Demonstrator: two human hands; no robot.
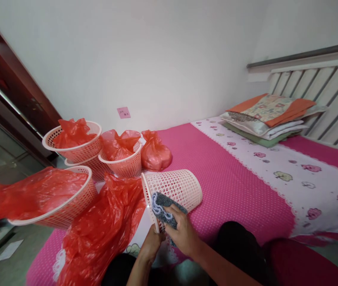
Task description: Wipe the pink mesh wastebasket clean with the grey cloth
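A pink lattice basket (pixel 177 186) lies on its side on the pink bedspread (pixel 231 182), its mouth facing me. My left hand (pixel 151 244) is closed on the basket's lower rim. My right hand (pixel 182 232) is wrapped round a grey and white cloth (pixel 163 206) and presses it against the rim at the mouth. A loose red plastic bag (pixel 106 230) lies crumpled just left of the basket.
Several more pink baskets with red bags (pixel 73 137) stand at the left of the bed, one (pixel 52 198) tilted near me. A tied red bag (pixel 155 153) sits behind them. Folded bedding and pillows (pixel 268 117) lie by the headboard (pixel 320 87) at right.
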